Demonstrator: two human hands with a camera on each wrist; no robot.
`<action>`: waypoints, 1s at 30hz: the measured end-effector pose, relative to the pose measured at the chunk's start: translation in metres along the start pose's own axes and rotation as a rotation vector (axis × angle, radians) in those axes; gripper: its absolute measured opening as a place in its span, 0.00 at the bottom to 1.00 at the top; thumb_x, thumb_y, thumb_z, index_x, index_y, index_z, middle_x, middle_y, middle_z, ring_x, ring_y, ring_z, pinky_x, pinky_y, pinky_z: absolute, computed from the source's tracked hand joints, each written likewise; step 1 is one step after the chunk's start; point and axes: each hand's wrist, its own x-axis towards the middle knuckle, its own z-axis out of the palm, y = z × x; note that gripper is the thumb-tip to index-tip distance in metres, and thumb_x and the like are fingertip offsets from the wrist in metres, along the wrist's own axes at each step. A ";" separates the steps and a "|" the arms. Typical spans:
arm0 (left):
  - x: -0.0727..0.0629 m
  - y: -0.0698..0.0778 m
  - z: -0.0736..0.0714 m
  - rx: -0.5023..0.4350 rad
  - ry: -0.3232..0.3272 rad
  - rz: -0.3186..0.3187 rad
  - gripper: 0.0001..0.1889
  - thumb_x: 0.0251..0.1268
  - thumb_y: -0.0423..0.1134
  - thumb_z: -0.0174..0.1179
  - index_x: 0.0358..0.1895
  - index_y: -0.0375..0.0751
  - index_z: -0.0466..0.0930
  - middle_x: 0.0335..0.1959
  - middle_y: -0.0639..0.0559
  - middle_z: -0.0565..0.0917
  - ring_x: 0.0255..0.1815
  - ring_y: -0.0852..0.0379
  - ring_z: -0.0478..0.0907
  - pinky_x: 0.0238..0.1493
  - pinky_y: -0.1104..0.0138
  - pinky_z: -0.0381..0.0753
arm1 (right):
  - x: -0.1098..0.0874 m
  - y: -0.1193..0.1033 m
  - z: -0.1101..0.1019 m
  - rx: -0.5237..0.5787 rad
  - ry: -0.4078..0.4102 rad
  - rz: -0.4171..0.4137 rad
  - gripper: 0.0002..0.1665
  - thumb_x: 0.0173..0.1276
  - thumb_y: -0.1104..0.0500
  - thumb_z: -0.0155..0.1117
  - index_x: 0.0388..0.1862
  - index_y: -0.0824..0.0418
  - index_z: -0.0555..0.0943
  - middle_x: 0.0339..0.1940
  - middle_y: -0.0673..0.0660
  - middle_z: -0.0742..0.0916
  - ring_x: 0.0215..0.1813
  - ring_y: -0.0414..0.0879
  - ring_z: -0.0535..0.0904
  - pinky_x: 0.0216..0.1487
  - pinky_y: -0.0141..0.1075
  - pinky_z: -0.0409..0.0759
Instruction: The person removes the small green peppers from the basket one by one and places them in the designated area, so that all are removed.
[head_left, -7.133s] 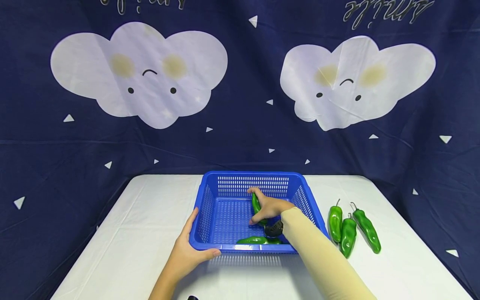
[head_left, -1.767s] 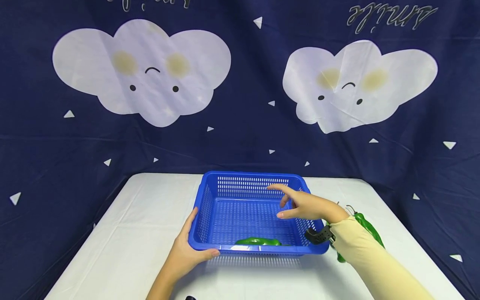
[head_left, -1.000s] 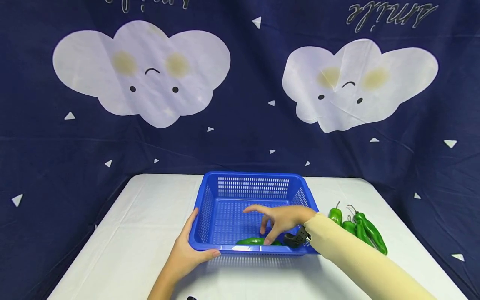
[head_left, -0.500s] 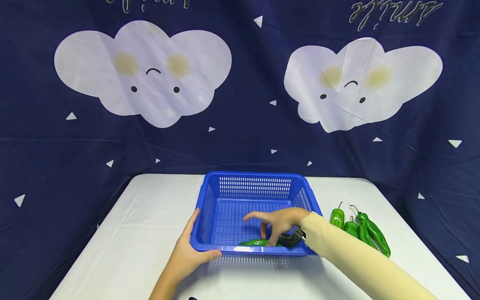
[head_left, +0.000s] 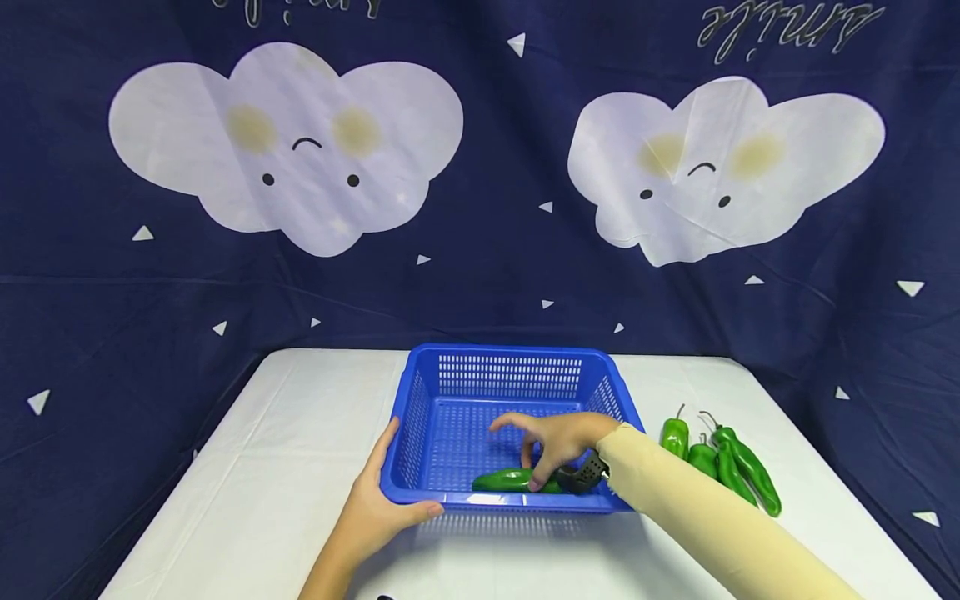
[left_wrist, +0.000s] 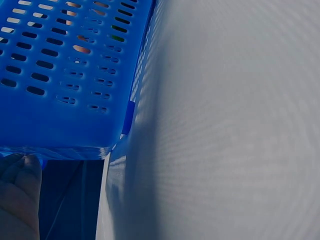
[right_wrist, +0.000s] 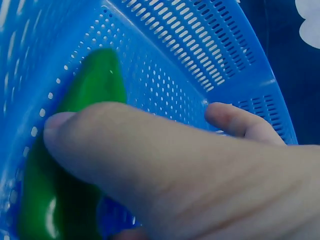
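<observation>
A blue plastic basket [head_left: 517,498] with slotted walls stands on the white table. My left hand [head_left: 375,508] grips its front left corner, thumb along the front rim and fingers on the left side; part of that hand [left_wrist: 20,195] shows in the left wrist view. Inside the basket, close to the front wall, lies a long green pepper [head_left: 498,480]. My right hand [head_left: 558,442] reaches in over the right side and pinches this pepper. In the right wrist view the thumb [right_wrist: 115,140] lies across the green pepper [right_wrist: 100,80], and the index finger stretches away from it.
Several green peppers [head_left: 742,462] with stems lie in a cluster on the table [head_left: 300,467], right of the basket. Behind the table hangs a dark blue cloth [head_left: 495,275] printed with white clouds.
The pepper seen earlier in mid-basket is gone from there, and the right-hand cluster has one more. My right hand has come back into the basket and raised the front pepper slightly.
</observation>
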 end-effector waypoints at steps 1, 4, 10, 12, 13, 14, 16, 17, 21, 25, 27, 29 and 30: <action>0.000 0.000 0.000 0.000 0.001 -0.003 0.67 0.36 0.40 0.84 0.80 0.58 0.45 0.79 0.40 0.57 0.76 0.36 0.61 0.72 0.40 0.64 | 0.000 0.001 0.000 -0.005 0.008 0.004 0.55 0.55 0.64 0.78 0.74 0.40 0.57 0.36 0.52 0.87 0.43 0.45 0.80 0.37 0.32 0.79; 0.000 0.000 0.001 0.002 0.002 -0.008 0.67 0.36 0.41 0.84 0.80 0.58 0.45 0.79 0.40 0.57 0.76 0.37 0.61 0.72 0.40 0.64 | 0.001 0.002 -0.001 -0.050 0.049 0.030 0.53 0.56 0.60 0.77 0.73 0.37 0.57 0.37 0.49 0.87 0.44 0.44 0.80 0.40 0.35 0.79; 0.000 -0.001 0.001 0.011 0.009 -0.008 0.67 0.35 0.41 0.84 0.80 0.57 0.46 0.79 0.40 0.57 0.76 0.37 0.60 0.72 0.40 0.63 | 0.004 0.003 -0.002 -0.172 0.152 0.102 0.46 0.61 0.53 0.74 0.71 0.35 0.58 0.39 0.47 0.86 0.42 0.41 0.82 0.51 0.44 0.80; 0.000 -0.001 0.001 0.013 0.009 -0.006 0.67 0.35 0.40 0.84 0.80 0.57 0.46 0.79 0.40 0.57 0.76 0.37 0.59 0.72 0.40 0.62 | 0.004 0.004 -0.003 -0.184 0.165 0.121 0.45 0.62 0.51 0.74 0.71 0.35 0.58 0.39 0.47 0.87 0.40 0.41 0.82 0.51 0.45 0.80; 0.000 -0.001 0.000 0.013 0.008 -0.007 0.67 0.35 0.41 0.84 0.80 0.57 0.46 0.79 0.40 0.57 0.77 0.37 0.59 0.72 0.40 0.62 | 0.004 0.005 -0.003 -0.182 0.172 0.127 0.45 0.62 0.50 0.74 0.71 0.35 0.58 0.39 0.48 0.87 0.40 0.41 0.82 0.51 0.46 0.80; 0.000 -0.001 0.000 0.014 0.008 -0.005 0.67 0.35 0.41 0.84 0.80 0.57 0.46 0.79 0.40 0.56 0.77 0.37 0.59 0.72 0.40 0.62 | 0.004 0.005 -0.004 -0.177 0.176 0.133 0.45 0.62 0.49 0.73 0.71 0.35 0.58 0.40 0.48 0.87 0.40 0.41 0.82 0.51 0.46 0.80; 0.001 0.000 0.000 0.010 0.006 -0.003 0.67 0.35 0.40 0.84 0.80 0.58 0.46 0.79 0.40 0.56 0.77 0.36 0.59 0.72 0.40 0.62 | 0.005 0.007 -0.005 -0.169 0.190 0.142 0.44 0.62 0.48 0.73 0.71 0.34 0.58 0.40 0.49 0.87 0.41 0.42 0.82 0.50 0.46 0.80; 0.001 0.000 0.000 0.007 0.005 -0.002 0.67 0.35 0.40 0.84 0.80 0.58 0.46 0.79 0.39 0.56 0.77 0.36 0.59 0.72 0.40 0.62 | 0.005 0.007 -0.005 -0.165 0.197 0.142 0.44 0.62 0.48 0.73 0.71 0.35 0.58 0.40 0.50 0.87 0.41 0.42 0.82 0.49 0.46 0.81; 0.000 0.000 0.000 0.002 0.001 0.000 0.67 0.36 0.39 0.84 0.81 0.58 0.45 0.79 0.39 0.56 0.77 0.36 0.59 0.72 0.40 0.63 | 0.006 0.012 -0.008 -0.149 0.225 0.143 0.42 0.64 0.48 0.71 0.72 0.36 0.59 0.39 0.52 0.86 0.41 0.44 0.81 0.47 0.45 0.80; 0.001 -0.001 0.000 0.002 -0.001 0.000 0.67 0.35 0.39 0.84 0.81 0.57 0.45 0.80 0.40 0.56 0.77 0.36 0.59 0.72 0.40 0.62 | 0.008 0.020 -0.010 -0.190 0.276 0.137 0.38 0.68 0.48 0.67 0.72 0.38 0.60 0.42 0.55 0.84 0.40 0.46 0.80 0.50 0.48 0.80; 0.002 -0.002 0.001 0.000 0.002 -0.003 0.68 0.34 0.39 0.84 0.81 0.57 0.45 0.80 0.40 0.56 0.77 0.37 0.59 0.73 0.41 0.62 | 0.010 0.023 -0.011 -0.218 0.296 0.135 0.36 0.70 0.47 0.65 0.72 0.39 0.60 0.46 0.56 0.84 0.41 0.48 0.80 0.53 0.50 0.80; 0.002 -0.002 0.001 0.001 0.005 -0.007 0.68 0.34 0.40 0.84 0.81 0.57 0.45 0.80 0.41 0.56 0.77 0.37 0.58 0.73 0.41 0.62 | 0.011 0.026 -0.012 -0.237 0.309 0.136 0.35 0.71 0.46 0.63 0.72 0.40 0.61 0.50 0.57 0.83 0.45 0.49 0.81 0.58 0.53 0.79; 0.002 -0.002 0.001 -0.002 0.006 -0.011 0.68 0.34 0.40 0.84 0.80 0.58 0.45 0.80 0.41 0.56 0.77 0.38 0.58 0.73 0.41 0.61 | 0.012 0.027 -0.013 -0.237 0.311 0.141 0.35 0.71 0.45 0.63 0.73 0.40 0.61 0.52 0.57 0.83 0.47 0.50 0.81 0.59 0.54 0.78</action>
